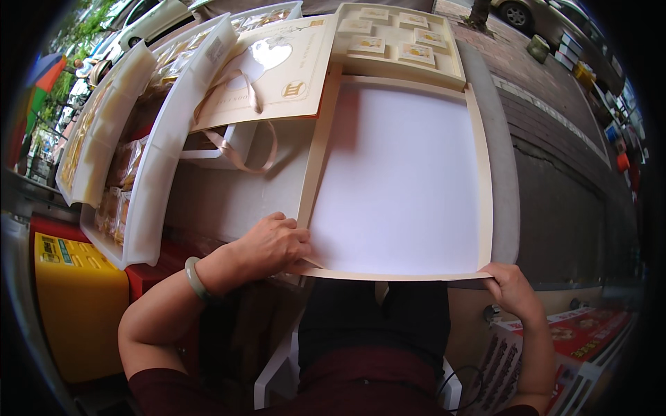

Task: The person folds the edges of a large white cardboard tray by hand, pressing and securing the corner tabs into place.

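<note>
— Right, we're above the grey table (504, 194), and the shallow cream box (402, 180) sits squarely before the person, white inside, near edge out over the lap!

— And the hands?

— Left hand (277, 243) on the near left corner, fingers curled closed on the wall, pale bangle (196, 277) at the wrist. Right hand (512, 290) across at the near right corner, closed on that one, though I can't tell where every fingertip lies.

— What's around them?

— Just beyond, a cream tray (392, 33) with six small packets (416, 54) spread out in it. Off the far left corner, a tilted cream panel (295, 66) trailing a pink ribbon (272, 145).

— And further left?

— Long white bins (152, 166), loaded with wrapped goods (125, 163), and a yellow case (83, 298) lower down!
</note>
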`<state>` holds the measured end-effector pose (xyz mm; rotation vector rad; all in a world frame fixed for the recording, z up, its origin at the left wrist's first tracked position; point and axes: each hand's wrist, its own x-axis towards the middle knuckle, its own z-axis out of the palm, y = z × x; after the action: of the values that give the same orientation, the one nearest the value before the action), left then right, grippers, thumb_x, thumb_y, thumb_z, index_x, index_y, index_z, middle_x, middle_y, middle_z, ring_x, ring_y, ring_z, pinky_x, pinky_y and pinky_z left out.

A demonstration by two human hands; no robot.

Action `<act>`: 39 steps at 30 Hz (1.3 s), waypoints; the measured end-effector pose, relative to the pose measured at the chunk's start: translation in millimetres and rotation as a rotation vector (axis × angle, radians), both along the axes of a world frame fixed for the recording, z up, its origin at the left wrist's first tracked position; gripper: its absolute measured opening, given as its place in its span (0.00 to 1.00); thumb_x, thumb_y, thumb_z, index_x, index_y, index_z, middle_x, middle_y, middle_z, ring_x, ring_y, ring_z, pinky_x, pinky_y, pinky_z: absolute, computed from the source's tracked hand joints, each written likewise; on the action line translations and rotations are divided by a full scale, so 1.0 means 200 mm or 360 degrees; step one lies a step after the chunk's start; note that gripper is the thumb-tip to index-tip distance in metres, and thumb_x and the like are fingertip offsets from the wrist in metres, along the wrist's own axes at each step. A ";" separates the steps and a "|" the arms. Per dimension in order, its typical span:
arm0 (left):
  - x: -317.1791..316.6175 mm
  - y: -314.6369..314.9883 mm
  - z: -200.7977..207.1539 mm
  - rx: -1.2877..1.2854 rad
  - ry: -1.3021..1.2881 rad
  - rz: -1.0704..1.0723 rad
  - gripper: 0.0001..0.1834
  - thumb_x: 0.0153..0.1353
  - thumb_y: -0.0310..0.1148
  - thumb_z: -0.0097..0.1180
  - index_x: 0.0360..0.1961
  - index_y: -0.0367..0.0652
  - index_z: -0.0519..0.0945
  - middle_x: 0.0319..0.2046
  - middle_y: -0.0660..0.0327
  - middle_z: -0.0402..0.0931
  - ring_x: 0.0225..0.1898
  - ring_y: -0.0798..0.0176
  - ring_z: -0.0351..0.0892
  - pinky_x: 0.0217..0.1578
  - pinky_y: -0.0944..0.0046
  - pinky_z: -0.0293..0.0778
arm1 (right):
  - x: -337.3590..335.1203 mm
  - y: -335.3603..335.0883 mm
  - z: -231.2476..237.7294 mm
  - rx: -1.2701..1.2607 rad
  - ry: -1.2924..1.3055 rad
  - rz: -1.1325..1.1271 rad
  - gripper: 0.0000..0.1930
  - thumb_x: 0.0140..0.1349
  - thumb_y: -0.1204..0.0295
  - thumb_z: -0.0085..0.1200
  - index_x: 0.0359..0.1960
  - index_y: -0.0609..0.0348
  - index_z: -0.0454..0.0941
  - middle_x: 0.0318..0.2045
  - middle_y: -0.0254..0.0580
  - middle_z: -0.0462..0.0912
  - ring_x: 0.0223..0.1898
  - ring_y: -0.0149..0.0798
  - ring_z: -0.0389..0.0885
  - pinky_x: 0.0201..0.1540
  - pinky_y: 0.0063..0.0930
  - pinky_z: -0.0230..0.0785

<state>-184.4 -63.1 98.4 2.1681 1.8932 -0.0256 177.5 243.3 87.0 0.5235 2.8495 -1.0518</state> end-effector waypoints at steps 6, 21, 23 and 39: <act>-0.01 -0.05 -0.02 -0.0006 0.0090 -0.0016 0.12 0.59 0.44 0.62 0.35 0.48 0.84 0.39 0.67 0.77 0.41 0.61 0.80 0.43 0.58 0.74 | 0.00 0.00 0.00 -0.0041 -0.0010 -0.0018 0.08 0.62 0.80 0.59 0.43 0.63 0.81 0.35 0.54 0.85 0.37 0.57 0.85 0.41 0.40 0.77; 0.01 0.04 0.03 -0.0177 0.0257 -0.0088 0.13 0.60 0.47 0.63 0.38 0.50 0.80 0.39 0.64 0.75 0.41 0.60 0.81 0.40 0.58 0.76 | -0.01 -0.02 0.01 -0.0043 -0.0030 -0.0040 0.08 0.62 0.79 0.59 0.43 0.63 0.81 0.35 0.56 0.84 0.38 0.58 0.84 0.42 0.40 0.76; 0.00 0.10 0.02 -0.0288 0.0268 -0.0126 0.15 0.60 0.47 0.64 0.38 0.49 0.81 0.39 0.62 0.76 0.39 0.58 0.82 0.38 0.57 0.78 | -0.02 -0.02 0.02 -0.0079 -0.0056 -0.0039 0.08 0.62 0.80 0.59 0.43 0.63 0.81 0.35 0.56 0.84 0.38 0.58 0.84 0.42 0.40 0.76; 0.02 0.19 0.00 -0.0600 0.0263 -0.0201 0.15 0.58 0.41 0.66 0.40 0.43 0.83 0.40 0.58 0.77 0.34 0.54 0.84 0.33 0.54 0.79 | 0.01 0.00 -0.03 -0.0037 0.0081 -0.0004 0.09 0.62 0.81 0.58 0.43 0.62 0.80 0.35 0.56 0.84 0.37 0.59 0.84 0.40 0.41 0.77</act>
<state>-179.7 -26.0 98.3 2.0670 1.6629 -0.5550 180.4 242.9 81.1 0.5065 2.8770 -1.1130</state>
